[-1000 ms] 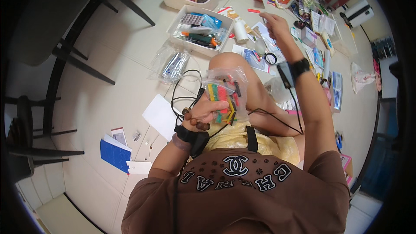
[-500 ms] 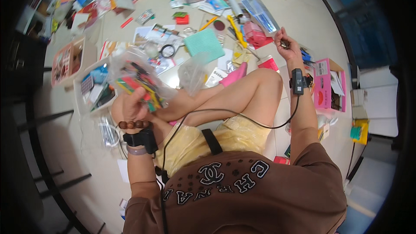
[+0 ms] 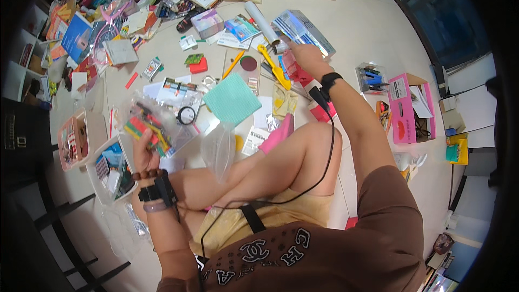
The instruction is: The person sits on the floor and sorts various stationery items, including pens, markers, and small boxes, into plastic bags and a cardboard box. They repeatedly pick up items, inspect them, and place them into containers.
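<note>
I sit on the floor with my knees up. My left hand (image 3: 142,153) grips a clear plastic bag of colourful small pieces (image 3: 154,124), held up beside my left knee. My right hand (image 3: 306,55) is stretched out far over the floor litter. Its fingers rest at the near end of a white roll (image 3: 261,20), above a red packet (image 3: 292,70) and next to a yellow tool (image 3: 275,68). A shiny clear package (image 3: 304,30) lies just beyond that hand. Whether the right hand grips anything is not visible.
An empty clear bag (image 3: 218,152) hangs over my knee. A teal square cloth (image 3: 232,100) lies in front. A pink box (image 3: 403,109) stands at right, and a white tray (image 3: 96,154) and a pink tray (image 3: 60,132) at left. Books and packets crowd the far floor.
The view has swung further to the right. My right hand has reached from the pink box side toward the white roll. The left hand keeps holding the bag.
</note>
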`<state>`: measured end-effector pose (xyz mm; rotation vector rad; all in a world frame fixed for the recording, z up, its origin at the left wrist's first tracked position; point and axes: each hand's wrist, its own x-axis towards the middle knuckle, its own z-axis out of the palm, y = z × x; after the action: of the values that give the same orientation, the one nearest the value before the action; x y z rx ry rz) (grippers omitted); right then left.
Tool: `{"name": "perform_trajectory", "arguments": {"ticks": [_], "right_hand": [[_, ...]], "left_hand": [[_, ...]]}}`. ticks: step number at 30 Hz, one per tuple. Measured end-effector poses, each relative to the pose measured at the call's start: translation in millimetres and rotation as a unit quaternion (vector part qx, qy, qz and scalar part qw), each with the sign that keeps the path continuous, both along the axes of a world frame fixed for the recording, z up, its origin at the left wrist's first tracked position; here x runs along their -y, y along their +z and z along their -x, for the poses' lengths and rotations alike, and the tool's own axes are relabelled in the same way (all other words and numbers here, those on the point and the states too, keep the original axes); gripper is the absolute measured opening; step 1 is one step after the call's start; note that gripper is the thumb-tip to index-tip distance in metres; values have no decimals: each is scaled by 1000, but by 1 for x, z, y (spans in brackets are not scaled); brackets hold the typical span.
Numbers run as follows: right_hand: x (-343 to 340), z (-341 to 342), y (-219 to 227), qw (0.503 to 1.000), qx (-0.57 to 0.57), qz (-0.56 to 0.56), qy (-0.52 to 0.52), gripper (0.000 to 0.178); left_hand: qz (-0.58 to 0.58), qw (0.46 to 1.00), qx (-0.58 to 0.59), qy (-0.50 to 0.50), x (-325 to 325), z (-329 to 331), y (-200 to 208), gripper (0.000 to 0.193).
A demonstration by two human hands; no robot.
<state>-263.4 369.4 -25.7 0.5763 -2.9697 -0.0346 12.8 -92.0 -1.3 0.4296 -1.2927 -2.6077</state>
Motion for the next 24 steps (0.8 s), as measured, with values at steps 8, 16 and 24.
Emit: {"name": "perform_trajectory", "arguments": {"ticks": [8, 16, 24], "right_hand": [[-79, 86, -18, 970, -27, -47, -237, 35], [-16, 12, -12, 996, 84, 2, 18, 37], [-64, 33, -22, 982, 97, -61, -149, 27]], "left_hand": [[6, 998, 30, 48, -4, -1, 6, 50], [3, 999, 43, 23, -1, 3, 7, 49], [15, 998, 41, 39, 3, -3, 4, 52]]}}
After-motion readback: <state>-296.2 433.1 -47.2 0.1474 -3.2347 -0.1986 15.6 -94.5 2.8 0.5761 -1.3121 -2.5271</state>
